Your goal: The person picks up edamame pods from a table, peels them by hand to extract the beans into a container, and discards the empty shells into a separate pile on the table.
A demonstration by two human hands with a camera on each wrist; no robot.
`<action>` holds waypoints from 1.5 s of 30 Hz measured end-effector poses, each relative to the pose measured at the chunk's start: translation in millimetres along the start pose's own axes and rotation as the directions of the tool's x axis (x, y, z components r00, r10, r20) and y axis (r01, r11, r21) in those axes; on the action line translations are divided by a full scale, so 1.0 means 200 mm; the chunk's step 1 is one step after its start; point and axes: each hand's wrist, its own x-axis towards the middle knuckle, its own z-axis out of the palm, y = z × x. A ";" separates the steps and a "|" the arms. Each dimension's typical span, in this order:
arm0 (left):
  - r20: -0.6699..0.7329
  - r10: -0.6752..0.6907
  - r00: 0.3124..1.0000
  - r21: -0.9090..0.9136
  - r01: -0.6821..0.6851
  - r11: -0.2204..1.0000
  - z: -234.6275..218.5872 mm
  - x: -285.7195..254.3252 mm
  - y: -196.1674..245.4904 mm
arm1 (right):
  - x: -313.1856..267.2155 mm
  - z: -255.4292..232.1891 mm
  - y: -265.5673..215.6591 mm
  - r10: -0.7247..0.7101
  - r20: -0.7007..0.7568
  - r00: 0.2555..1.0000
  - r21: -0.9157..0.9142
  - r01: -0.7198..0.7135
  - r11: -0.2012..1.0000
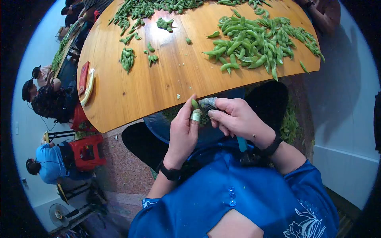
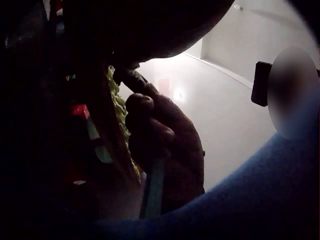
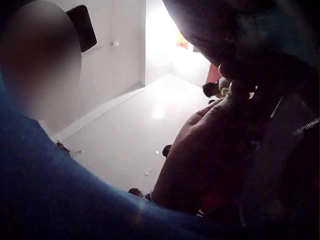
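Just off the table's near edge, the left hand (image 1: 183, 133) pinches a green pod (image 1: 194, 104) between index finger and thumb; the thumb has a pale green wrap. Close on its right is the right hand (image 1: 242, 119), fingers curled, with a silver-grey covering on the index finger. A teal handle (image 1: 242, 143) sticks out below the right palm. The left wrist view shows the right hand (image 2: 172, 132) dark around that handle (image 2: 153, 187); the tool's other end cannot be made out. In the right wrist view the left hand (image 3: 200, 155) is a dark shape.
The wooden table (image 1: 158, 85) bears a big heap of pods (image 1: 254, 43), smaller piles (image 1: 127, 58), a red object (image 1: 83, 77) and a pale curved strip (image 1: 89, 88). A blue basin (image 1: 158, 127) with green bits sits below the hands. People and red stools (image 1: 89, 152) are at left.
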 end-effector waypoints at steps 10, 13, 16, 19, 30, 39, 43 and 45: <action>0.090 0.124 0.988 0.257 -0.143 0.956 0.01 -0.02 -0.01 | 0.02 -0.01 0.05 0.085 0.084 0.993 0.062 -0.090 0.994; 0.071 0.132 0.989 0.233 -0.145 0.962 0.02 -0.02 -0.01 | 0.03 0.00 0.10 0.081 0.071 0.994 0.161 -0.092 0.983; 0.047 0.123 0.991 0.133 -0.128 0.983 0.03 -0.03 -0.04 | 0.03 0.00 0.11 0.099 0.066 0.993 0.191 -0.110 0.975; 0.060 0.110 0.992 0.074 -0.114 0.991 0.02 -0.03 -0.06 | 0.03 0.01 0.12 0.121 0.074 0.990 0.241 -0.135 0.961; 0.543 -0.007 0.840 -0.775 0.504 0.381 0.00 0.00 -0.23 | 0.07 -0.06 0.18 0.183 0.239 0.954 0.456 -0.276 0.846; 0.277 -0.387 0.879 -0.635 0.470 0.614 0.02 0.00 -0.25 | 0.06 0.00 0.16 -0.371 -0.194 0.908 -0.434 0.259 0.863; 0.222 -0.426 0.877 -0.560 0.472 0.681 0.00 0.00 -0.16 | 0.08 0.00 0.18 -0.311 -0.095 0.946 -0.427 0.243 0.871; 0.209 -0.425 0.881 -0.609 0.457 0.648 0.00 0.00 -0.16 | 0.08 0.00 0.19 -0.407 -0.105 0.907 -0.498 0.306 0.811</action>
